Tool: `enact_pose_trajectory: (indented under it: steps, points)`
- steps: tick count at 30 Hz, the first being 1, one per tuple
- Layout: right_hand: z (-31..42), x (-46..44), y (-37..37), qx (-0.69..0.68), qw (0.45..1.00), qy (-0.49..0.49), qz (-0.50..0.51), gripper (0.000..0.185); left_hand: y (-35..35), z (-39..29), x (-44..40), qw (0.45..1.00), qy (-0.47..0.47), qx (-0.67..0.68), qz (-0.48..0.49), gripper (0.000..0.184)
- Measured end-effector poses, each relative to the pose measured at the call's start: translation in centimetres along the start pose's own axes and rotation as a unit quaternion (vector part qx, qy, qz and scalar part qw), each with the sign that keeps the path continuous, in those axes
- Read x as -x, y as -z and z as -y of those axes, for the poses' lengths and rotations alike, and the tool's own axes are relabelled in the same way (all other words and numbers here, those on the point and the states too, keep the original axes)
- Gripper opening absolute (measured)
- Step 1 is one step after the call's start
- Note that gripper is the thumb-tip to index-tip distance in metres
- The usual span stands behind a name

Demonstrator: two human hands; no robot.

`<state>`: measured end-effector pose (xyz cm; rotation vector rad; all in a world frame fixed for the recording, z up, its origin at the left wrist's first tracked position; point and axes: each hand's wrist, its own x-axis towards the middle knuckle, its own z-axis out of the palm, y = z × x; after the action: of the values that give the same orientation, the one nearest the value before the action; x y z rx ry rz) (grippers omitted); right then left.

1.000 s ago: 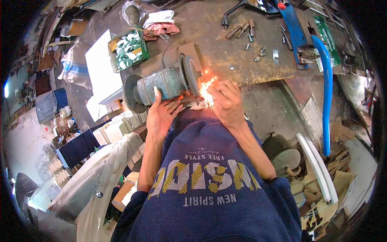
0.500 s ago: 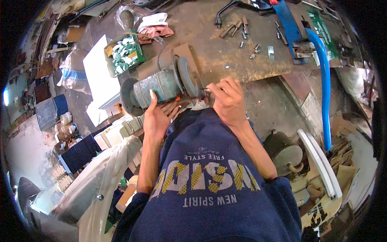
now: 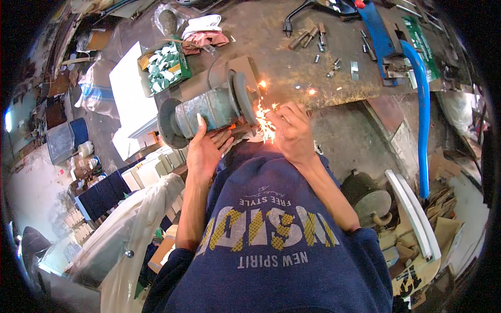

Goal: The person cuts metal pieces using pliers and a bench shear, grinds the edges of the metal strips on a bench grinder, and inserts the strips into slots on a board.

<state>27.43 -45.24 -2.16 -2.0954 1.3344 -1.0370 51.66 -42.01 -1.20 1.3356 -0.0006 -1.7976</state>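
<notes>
A bench grinder with a worn blue-grey motor body (image 3: 202, 111) lies across the bench edge, a wheel at each end. My left hand (image 3: 206, 151) rests against the near side of its body, thumb up on the casing and fingers apart. Beside the right-hand wheel (image 3: 244, 98), my right hand (image 3: 293, 131) is closed in a pinch on a small piece, mostly hidden by fingers and glare. Bright sparks (image 3: 265, 124) spray between that wheel and my fingertips.
A green box of small pale pieces (image 3: 166, 67) stands behind the grinder. Folded cloths (image 3: 204, 32), metal sockets (image 3: 311, 37) and a blue clamp frame (image 3: 377, 36) lie on the workbench (image 3: 261, 26). A blue tube (image 3: 424, 125) hangs at the right.
Sparks seen a second ago had stopped half a second ago and now fly again. My right hand has moved slightly left, back to the wheel; my left hand stays on the grinder.
</notes>
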Motion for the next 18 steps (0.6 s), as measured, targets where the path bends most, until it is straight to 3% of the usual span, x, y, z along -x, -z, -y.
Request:
enact_pose_trajectory:
  steps: [9,11,15,18]
  points:
    - [-0.06,-0.09,-0.02,-0.011,1.0,0.016,0.001,0.031,0.08,0.1,-0.09,1.0,-0.003,-0.022,-0.014,0.079]
    - [-0.09,0.0,-0.17,-0.002,1.0,0.003,-0.004,0.034,0.14,0.12,-0.05,1.0,-0.009,-0.001,-0.006,0.068]
    - [-0.09,-0.09,-0.1,-0.004,1.0,0.015,-0.004,0.03,-0.08,0.05,0.03,1.0,-0.002,-0.003,-0.002,0.068]
    - [0.24,-0.23,0.13,-0.006,1.0,0.015,-0.001,0.03,-0.4,0.41,0.06,1.0,-0.005,-0.011,-0.014,0.074]
